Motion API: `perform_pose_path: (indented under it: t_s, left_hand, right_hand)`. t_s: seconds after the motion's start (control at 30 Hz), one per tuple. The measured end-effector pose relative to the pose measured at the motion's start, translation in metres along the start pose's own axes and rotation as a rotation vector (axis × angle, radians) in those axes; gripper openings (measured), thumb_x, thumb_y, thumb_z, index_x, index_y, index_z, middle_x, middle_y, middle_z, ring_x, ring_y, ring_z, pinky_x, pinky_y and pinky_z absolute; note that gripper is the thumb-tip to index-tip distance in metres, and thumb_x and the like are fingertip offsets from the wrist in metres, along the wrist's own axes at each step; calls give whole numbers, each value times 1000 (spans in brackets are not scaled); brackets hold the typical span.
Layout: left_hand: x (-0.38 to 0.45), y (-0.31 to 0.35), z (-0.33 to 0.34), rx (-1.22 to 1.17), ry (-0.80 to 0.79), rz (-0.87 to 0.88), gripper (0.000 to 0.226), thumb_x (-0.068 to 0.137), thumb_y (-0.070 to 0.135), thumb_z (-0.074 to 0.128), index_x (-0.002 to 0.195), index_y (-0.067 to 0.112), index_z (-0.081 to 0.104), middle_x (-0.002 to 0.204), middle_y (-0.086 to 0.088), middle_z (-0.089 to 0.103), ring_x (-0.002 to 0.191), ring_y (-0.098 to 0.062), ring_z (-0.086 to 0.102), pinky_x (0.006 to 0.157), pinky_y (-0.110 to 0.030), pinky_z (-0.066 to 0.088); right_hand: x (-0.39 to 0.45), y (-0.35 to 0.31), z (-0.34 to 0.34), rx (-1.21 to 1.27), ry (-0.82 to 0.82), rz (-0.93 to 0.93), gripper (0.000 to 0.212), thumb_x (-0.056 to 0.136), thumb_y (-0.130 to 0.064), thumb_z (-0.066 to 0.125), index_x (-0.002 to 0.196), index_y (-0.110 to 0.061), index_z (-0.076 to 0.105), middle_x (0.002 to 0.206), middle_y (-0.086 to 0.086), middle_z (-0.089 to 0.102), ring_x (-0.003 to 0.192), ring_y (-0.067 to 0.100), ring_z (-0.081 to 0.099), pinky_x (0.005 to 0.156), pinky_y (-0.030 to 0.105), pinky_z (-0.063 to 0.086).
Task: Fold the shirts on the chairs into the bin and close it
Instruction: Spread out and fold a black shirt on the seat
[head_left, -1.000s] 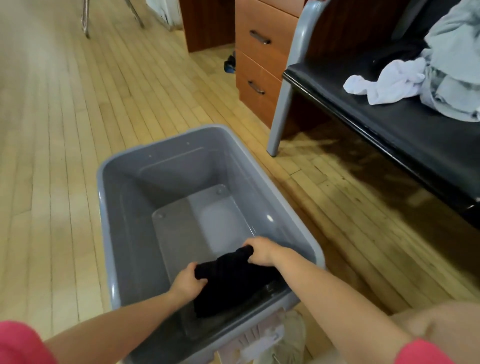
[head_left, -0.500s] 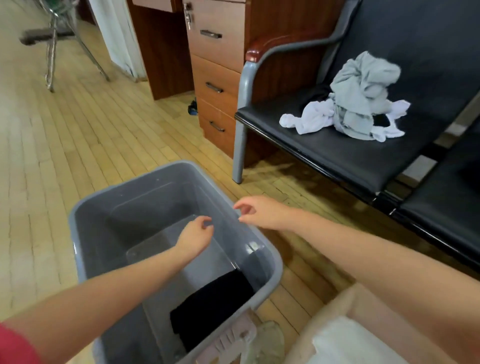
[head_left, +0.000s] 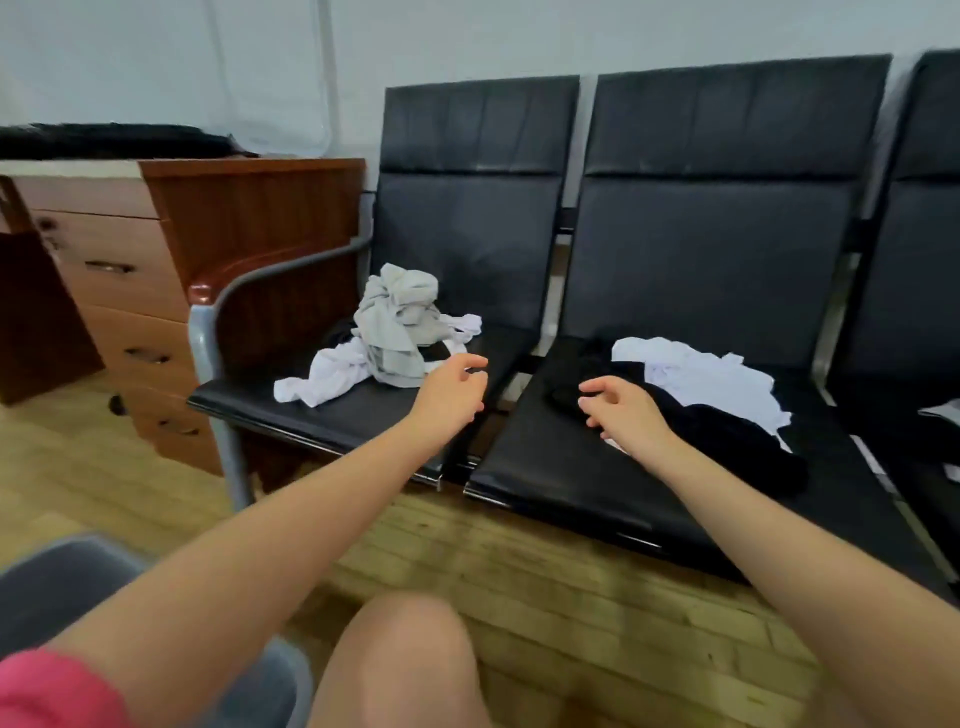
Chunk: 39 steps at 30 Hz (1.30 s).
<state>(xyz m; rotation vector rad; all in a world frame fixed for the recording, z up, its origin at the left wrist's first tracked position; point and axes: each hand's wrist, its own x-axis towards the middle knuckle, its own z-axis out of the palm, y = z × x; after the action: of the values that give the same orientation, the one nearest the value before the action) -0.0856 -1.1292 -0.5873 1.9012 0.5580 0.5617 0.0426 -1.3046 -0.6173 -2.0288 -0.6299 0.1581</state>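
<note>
Now both arms reach forward over the row of black chairs (head_left: 717, 249). Left hand (head_left: 451, 391) hangs above the front edge of the left-hand seat (head_left: 332, 410), fingers loosely spread and slightly curled, index pointing toward 1 o'clock — it holds nothing. Right hand (head_left: 623, 413) hovers over the middle seat (head_left: 545, 457), fingers loosely curled, tips pointing toward 9 o'clock, also holding nothing; it sits just at the near end of the black shirt (head_left: 727, 436), whether touching cannot be told.

Shirts, left seat: a crumpled grey shirt (head_left: 397, 322) heaped upright, with a white shirt (head_left: 322, 379) tangled under it, one white end trailing toward 8 o'clock near the seat's front-left corner. This heap lies at 10 o'clock from the left hand, close but apart.

Shirts, middle seat: the black shirt lies flat, long axis running from 10 o'clock (near the seat gap) to 4 o'clock. A white garment (head_left: 711, 379) lies spread flat beside and partly under it, on the backrest side, at 2 o'clock from the right hand.

Bin (head_left: 62, 587): grey, only a blurred rim portion visible at lower left, behind the left forearm — contents not visible.

Surroundings: wooden drawer cabinet (head_left: 135, 312) at 9 o'clock of the chairs, plank floor (head_left: 545, 582) below, a bare knee (head_left: 400, 665) at bottom centre, pink sleeve (head_left: 47, 691) at bottom left.
</note>
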Motion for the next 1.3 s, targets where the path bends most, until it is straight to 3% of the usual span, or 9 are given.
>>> perform_pose_path:
  t_s: [0.2,0.33,0.47,0.57,0.63,0.83,1.07,1.2,1.3]
  left_hand:
    - [50,-4,107,30,-111,-8,31,96,19,46,126,19,54,88,7,57,80,-16,58,87,-38,53]
    - [92,-20,145,176,-119,33,40,94,24,52,134,19,50,118,-8,58,103,-26,59,97,-37,47]
    - [128,-40,148,288,-75,77,61,93,37,58,146,18,37,148,-13,35,136,-29,37,113,-37,30]
    - [141,-62,143,250,-199,67,74,84,48,65,147,21,37,141,-5,48,132,-22,45,112,-38,35]
    - [138,-66,146,229,-221,61,66,86,36,68,144,21,42,129,-4,58,122,-19,54,106,-34,41]
    - [127,-50,141,-201,-153,17,38,90,17,65,127,9,61,120,-8,66,110,-18,62,102,-41,47]
    - [85,-14,86,-180,-42,238,21,93,20,61,111,20,70,107,9,69,103,-2,62,91,-22,47]
    - [57,1,73,-53,-46,338,17,93,20,60,103,27,71,100,15,68,96,3,61,82,-8,43]
    - [43,1,70,-84,-61,306,19,94,21,59,107,27,71,102,14,68,99,0,61,85,-13,45]
  right_hand:
    - [1,61,-50,-104,208,47,30,91,-21,59,121,-18,59,88,-5,60,91,15,58,85,28,45]
    - [16,90,-85,-255,310,0,30,91,-27,59,120,-21,61,102,-6,61,104,15,56,91,31,45]
    - [30,110,-90,-461,260,-56,39,91,-38,60,127,-23,58,123,-4,59,119,18,50,101,35,41]
    - [45,108,-76,-553,151,-115,53,91,-46,58,139,-25,47,135,-4,53,125,20,45,105,35,37]
    - [54,104,-66,-581,83,-142,53,91,-49,56,139,-28,47,134,-5,54,124,17,47,105,33,37]
    - [57,92,-73,-140,85,-102,10,92,-31,63,98,-31,71,106,-12,68,100,4,60,88,21,42]
    - [40,60,-95,210,296,-53,27,93,-24,58,71,-10,66,67,-12,60,70,7,54,70,22,43]
    - [18,38,-106,329,294,-34,27,94,-26,57,92,-3,70,97,5,67,89,12,61,84,26,48]
    - [-4,24,-113,380,266,-43,23,95,-26,57,97,-9,73,99,5,71,92,11,64,82,23,51]
